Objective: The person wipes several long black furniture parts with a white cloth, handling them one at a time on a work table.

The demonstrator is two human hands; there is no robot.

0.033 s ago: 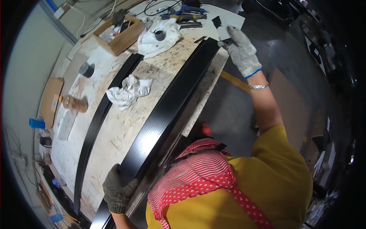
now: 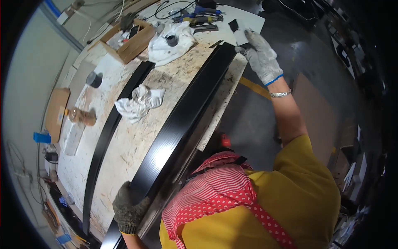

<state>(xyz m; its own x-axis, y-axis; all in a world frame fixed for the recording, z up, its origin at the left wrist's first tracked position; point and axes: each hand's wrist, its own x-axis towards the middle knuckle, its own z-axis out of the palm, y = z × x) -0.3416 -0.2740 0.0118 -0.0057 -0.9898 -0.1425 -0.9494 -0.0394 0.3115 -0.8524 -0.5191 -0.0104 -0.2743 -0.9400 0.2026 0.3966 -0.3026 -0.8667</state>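
A long glossy black panel [image 2: 182,120] lies along the near edge of a chipboard bench [image 2: 137,145]. My left hand [image 2: 128,209], in a dark glove, grips the panel's near end. My right hand [image 2: 260,56], in a pale grey glove with a blue cuff, reaches to the panel's far end. Its fingers pinch a small pale pad [image 2: 241,38] at the panel's corner. A narrower black strip [image 2: 107,139] lies parallel further left on the bench. Between the two sits a crumpled white rag [image 2: 139,102].
A cardboard box [image 2: 133,40], a white cloth with a dark cap [image 2: 172,40], hand tools [image 2: 199,18], a small black cup [image 2: 94,79] and an amber bottle [image 2: 81,117] crowd the bench's far and left sides. A yellow floor line [image 2: 253,88] runs to the right.
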